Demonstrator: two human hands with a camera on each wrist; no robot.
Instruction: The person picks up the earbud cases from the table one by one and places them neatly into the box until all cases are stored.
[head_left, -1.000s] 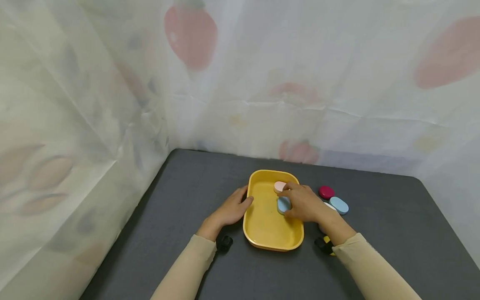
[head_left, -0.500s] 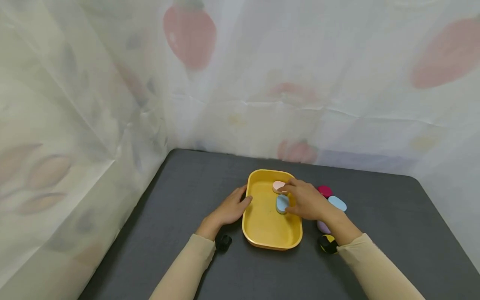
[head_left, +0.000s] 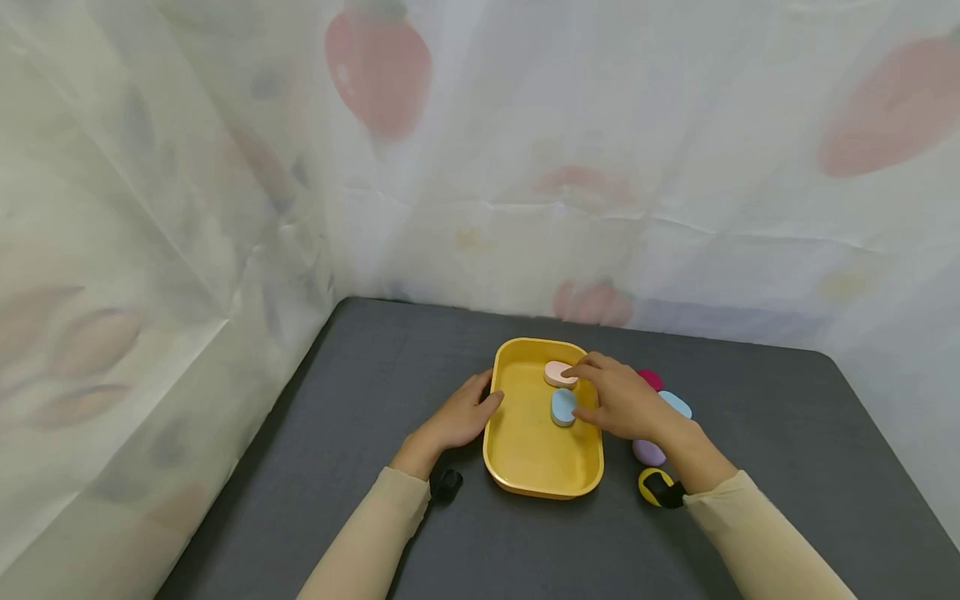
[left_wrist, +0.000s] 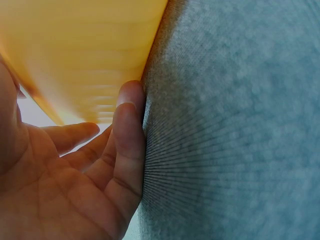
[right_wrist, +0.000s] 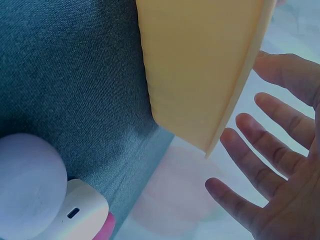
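My left hand (head_left: 461, 417) holds the left side of a yellow tray (head_left: 525, 467), thumb over the rim and fingers against the outer wall. In the left wrist view, those fingers (left_wrist: 127, 135) lie along the tray's wall near the tabletop. A pale pink oval case (head_left: 557, 372) and a light blue oval case (head_left: 563, 407) lie apart inside the tray. Over the tray's right rim hovers my right hand (head_left: 626, 400), thumb beside the blue case and fingers by the pink one. The right wrist view shows its fingers (right_wrist: 250, 157) spread, holding nothing.
Right of the tray, partly behind the right arm, lie a crimson case (head_left: 651, 379), another light blue case (head_left: 677, 404), a purple case (head_left: 649, 453) and a yellow one (head_left: 646, 487). A white case with a small slot (right_wrist: 82, 212) shows in the right wrist view.
My right hand has let go of the blue case, risen a little and drawn slightly right, its fingers opening. The left hand stays on the tray.
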